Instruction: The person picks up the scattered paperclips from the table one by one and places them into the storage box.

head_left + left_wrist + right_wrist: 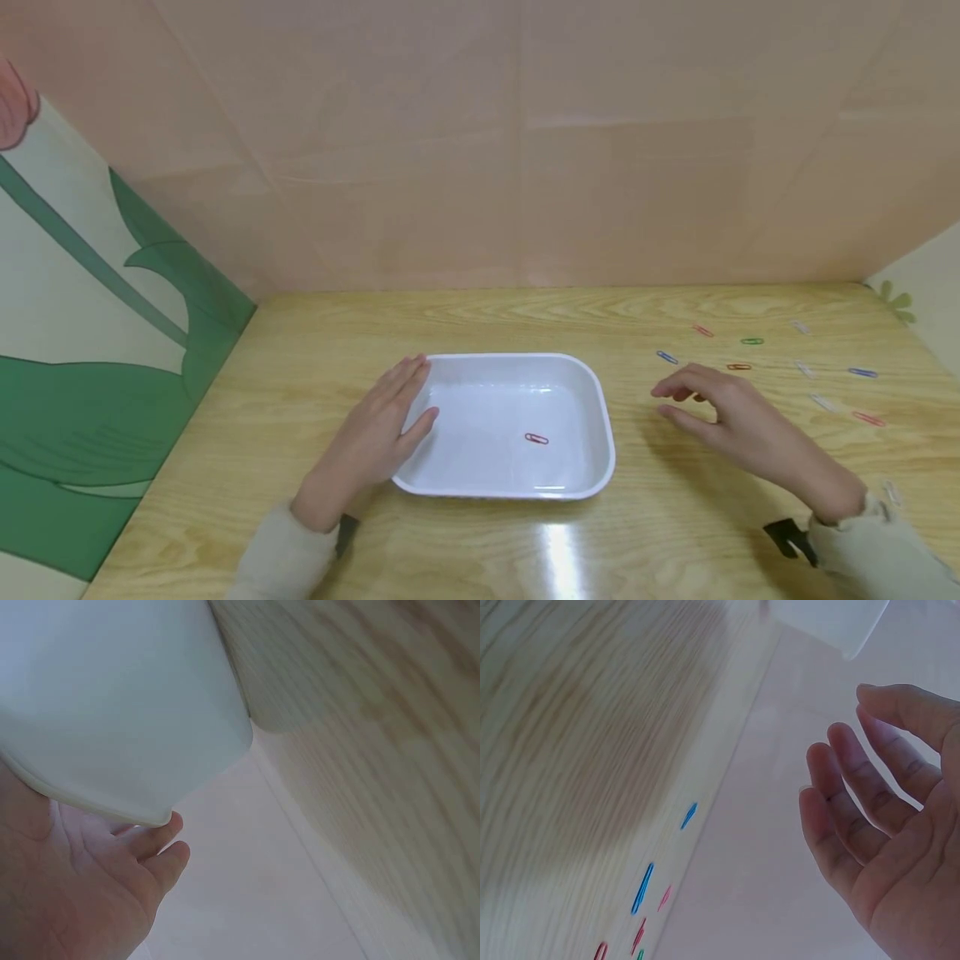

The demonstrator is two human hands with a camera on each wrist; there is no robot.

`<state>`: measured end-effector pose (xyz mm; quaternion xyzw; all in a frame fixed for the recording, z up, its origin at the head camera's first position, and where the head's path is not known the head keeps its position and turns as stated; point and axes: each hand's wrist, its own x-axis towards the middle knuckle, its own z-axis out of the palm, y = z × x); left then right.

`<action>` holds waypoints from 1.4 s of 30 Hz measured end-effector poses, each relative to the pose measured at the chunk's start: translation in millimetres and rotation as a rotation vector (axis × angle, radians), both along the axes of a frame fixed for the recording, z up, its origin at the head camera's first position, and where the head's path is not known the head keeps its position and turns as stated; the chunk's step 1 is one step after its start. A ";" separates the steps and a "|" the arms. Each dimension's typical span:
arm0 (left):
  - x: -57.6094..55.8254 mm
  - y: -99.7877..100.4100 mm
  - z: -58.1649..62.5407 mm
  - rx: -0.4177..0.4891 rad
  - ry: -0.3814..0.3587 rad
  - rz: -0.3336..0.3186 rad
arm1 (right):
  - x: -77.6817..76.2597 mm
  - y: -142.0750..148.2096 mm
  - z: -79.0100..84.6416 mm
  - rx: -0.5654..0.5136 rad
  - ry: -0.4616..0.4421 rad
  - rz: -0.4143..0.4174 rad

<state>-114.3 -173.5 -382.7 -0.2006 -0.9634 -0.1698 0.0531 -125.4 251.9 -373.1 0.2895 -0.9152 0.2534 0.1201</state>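
Note:
A white rectangular tray (480, 467) stands on the wooden table, with one red paper clip (536, 438) lying on its floor. My left hand (371, 433) rests along the tray's left rim, fingers extended and thumb over the inside. From below, the left wrist view shows the palm (82, 892) against the rim. Right of the tray, my right hand (731, 417) hovers above the table with loosely bent fingers and nothing between thumb and fingertips. Just beyond those fingertips lies a blue paper clip (667, 357); an orange-red paper clip (738, 367) lies behind the hand.
More paper clips are scattered at the table's right: a green one (752, 341), a pink one (702, 331), another blue one (862, 372), a red one (868, 418) and several white ones. A pinkish covered wall (517, 208) borders the back edge; a painted panel (90, 417) stands left.

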 end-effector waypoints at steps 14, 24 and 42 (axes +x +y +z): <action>1.7 -2.2 -1.4 -0.010 -0.014 0.006 | 0.6 18.1 -8.1 0.049 0.022 -0.048; 2.9 -2.1 -0.2 -0.009 -0.027 0.014 | -0.9 29.4 -12.1 0.079 0.027 -0.064; 2.0 -3.2 -2.8 0.004 0.008 0.003 | -3.0 60.1 -18.8 0.137 -0.040 -0.115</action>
